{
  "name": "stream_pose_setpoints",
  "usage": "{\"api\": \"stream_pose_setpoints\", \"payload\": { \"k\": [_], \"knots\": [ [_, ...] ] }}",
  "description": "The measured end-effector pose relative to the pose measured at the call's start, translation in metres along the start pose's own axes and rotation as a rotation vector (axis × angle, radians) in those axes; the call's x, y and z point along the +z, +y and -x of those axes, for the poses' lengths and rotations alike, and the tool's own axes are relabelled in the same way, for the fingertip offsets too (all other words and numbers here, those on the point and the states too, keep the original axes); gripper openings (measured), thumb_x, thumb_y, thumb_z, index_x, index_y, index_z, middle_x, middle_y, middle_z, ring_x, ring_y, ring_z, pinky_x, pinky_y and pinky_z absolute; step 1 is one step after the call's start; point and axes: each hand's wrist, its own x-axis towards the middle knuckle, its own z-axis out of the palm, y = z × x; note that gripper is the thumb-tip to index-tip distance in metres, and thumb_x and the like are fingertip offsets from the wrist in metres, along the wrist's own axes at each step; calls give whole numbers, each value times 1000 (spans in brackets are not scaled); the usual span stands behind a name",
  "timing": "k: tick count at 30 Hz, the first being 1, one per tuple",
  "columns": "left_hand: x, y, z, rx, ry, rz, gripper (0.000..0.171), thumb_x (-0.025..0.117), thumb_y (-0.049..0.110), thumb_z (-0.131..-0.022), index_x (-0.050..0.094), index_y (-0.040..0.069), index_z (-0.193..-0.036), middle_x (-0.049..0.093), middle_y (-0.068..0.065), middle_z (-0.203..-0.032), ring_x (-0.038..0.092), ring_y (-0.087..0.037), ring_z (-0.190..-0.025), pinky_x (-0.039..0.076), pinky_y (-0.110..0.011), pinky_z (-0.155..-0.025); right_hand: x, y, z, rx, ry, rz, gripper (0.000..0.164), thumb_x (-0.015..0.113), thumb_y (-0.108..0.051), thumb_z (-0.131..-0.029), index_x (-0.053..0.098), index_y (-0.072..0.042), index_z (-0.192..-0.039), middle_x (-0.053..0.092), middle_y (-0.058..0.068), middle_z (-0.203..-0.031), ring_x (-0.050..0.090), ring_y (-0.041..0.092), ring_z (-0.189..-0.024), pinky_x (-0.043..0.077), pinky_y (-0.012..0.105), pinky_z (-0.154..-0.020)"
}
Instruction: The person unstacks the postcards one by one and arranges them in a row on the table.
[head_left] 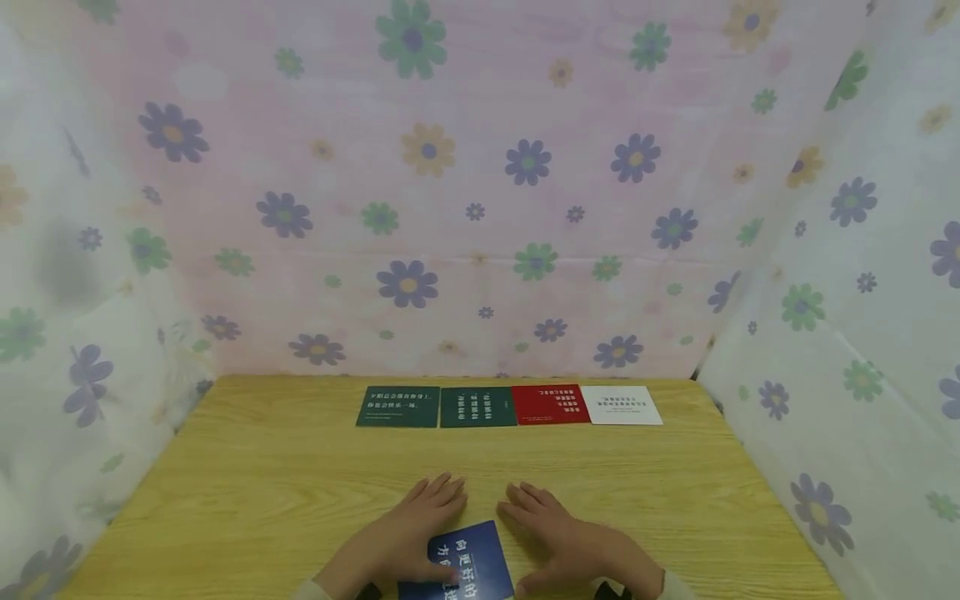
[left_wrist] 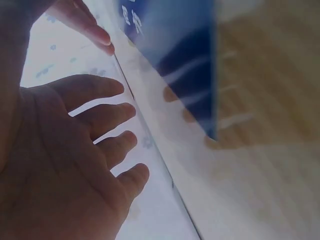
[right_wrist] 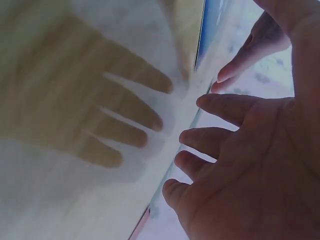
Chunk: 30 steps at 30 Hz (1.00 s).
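Observation:
A dark blue card [head_left: 480, 560] with white Chinese characters lies on the near part of the wooden table, partly hidden under my left hand [head_left: 420, 529]. That hand has its fingers extended forward, and its thumb overlaps the card in the head view. My right hand [head_left: 553, 532] is to the right of the card, palm down, fingers pointing forward and inward, holding nothing. From the left wrist, the palm [left_wrist: 65, 150] faces the tabletop, with the blue card [left_wrist: 185, 65] beyond the fingers. The right wrist view has that palm [right_wrist: 250, 165] with its fingers slightly spread.
Along the table's far edge lies a row of cards: a dark green one [head_left: 397, 407], a second green one [head_left: 477, 407], a red one [head_left: 551, 404] and a white one [head_left: 621, 405]. Flower-patterned cloth [head_left: 480, 167] encloses the wooden table [head_left: 262, 483] at the back and sides.

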Motion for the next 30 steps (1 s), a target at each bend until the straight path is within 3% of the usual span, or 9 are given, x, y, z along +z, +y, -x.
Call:
{"api": "stream_pose_setpoints", "payload": {
  "k": [6, 12, 21, 30],
  "knots": [
    [-1, 0, 28, -49, -13, 44, 98, 58, 74, -70, 41, 7, -141, 29, -12, -150, 20, -34, -139, 22, -56, -109, 8, -14, -3, 22, -28, -13, 94, 55, -71, -74, 18, -28, -149, 11, -1, -157, 8, 27, -143, 26, 55, -108],
    [-2, 3, 45, -129, -57, 52, 110, 54, 83, -62, 43, 6, -139, 30, -13, -150, 21, -35, -139, 21, -57, -109, 13, -18, -4, 29, -27, 37, 98, 51, -76, -73, 21, -21, -149, 13, 3, -156, 7, 28, -143, 15, 54, -112],
    [-2, 7, 56, -154, -35, -28, 108, 48, 86, -63, 48, 4, -135, 32, -14, -149, 23, -34, -139, 21, -58, -108, 17, -21, 1, 24, 45, 132, 95, 47, -76, -74, 27, -19, -147, 17, 7, -155, 11, 29, -142, 14, 53, -113],
    [1, 4, 55, -152, 6, -127, 87, 52, 73, -73, 56, 6, -128, 37, -15, -146, 28, -34, -136, 24, -56, -108, 19, -24, -2, 58, 80, 176, 95, 46, -81, -69, 33, -21, -143, 22, 4, -154, 15, 29, -142, 16, 52, -113]
  ]
}}
